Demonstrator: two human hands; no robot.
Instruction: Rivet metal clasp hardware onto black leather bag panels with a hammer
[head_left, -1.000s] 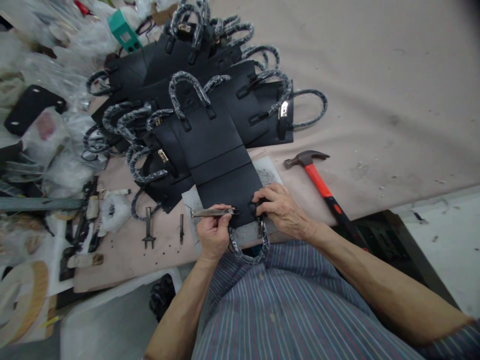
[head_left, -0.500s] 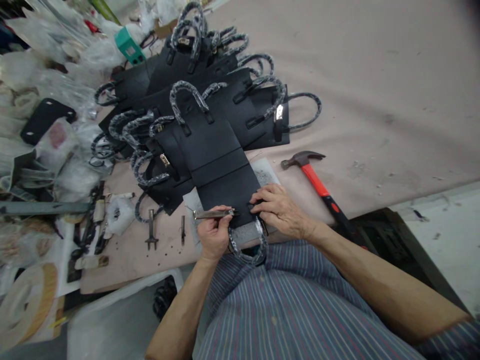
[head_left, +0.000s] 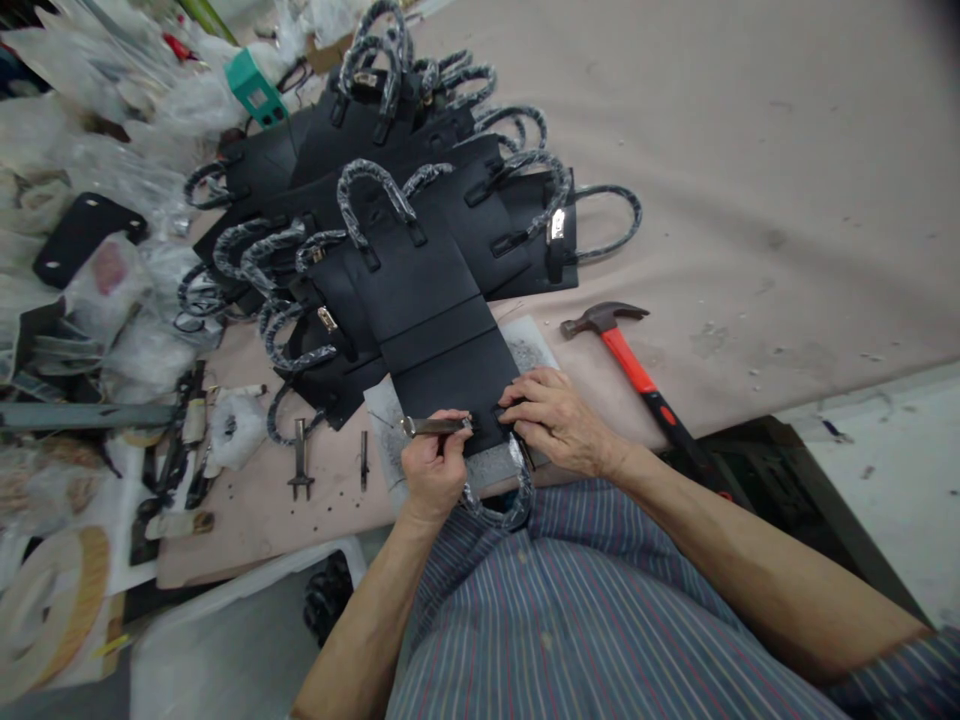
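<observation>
A black leather panel (head_left: pixel 442 320) lies lengthwise before me, with a plastic-wrapped handle at each end. My left hand (head_left: pixel 436 462) pinches a slim metal tool (head_left: pixel 429 427), whose tip is at the panel near the base of the lower handle (head_left: pixel 499 518). At the panel's right edge, my right hand (head_left: pixel 559 420) presses bent fingers on the other base of that handle; what its fingertips pinch, if anything, is too small to make out. Under the panel's near end is a pale speckled slab (head_left: pixel 531 342).
A claw hammer (head_left: pixel 630 362) with a red and black grip lies to the right. Behind the panel are piled several black bag pieces (head_left: pixel 300 165). A forked metal tool (head_left: pixel 301 460) and a thin punch (head_left: pixel 364 461) lie to the left, near plastic bags (head_left: pixel 161 350).
My left hand has shifted slightly right with the metal tool, whose far end has turned a little. My right hand stays at the panel's edge.
</observation>
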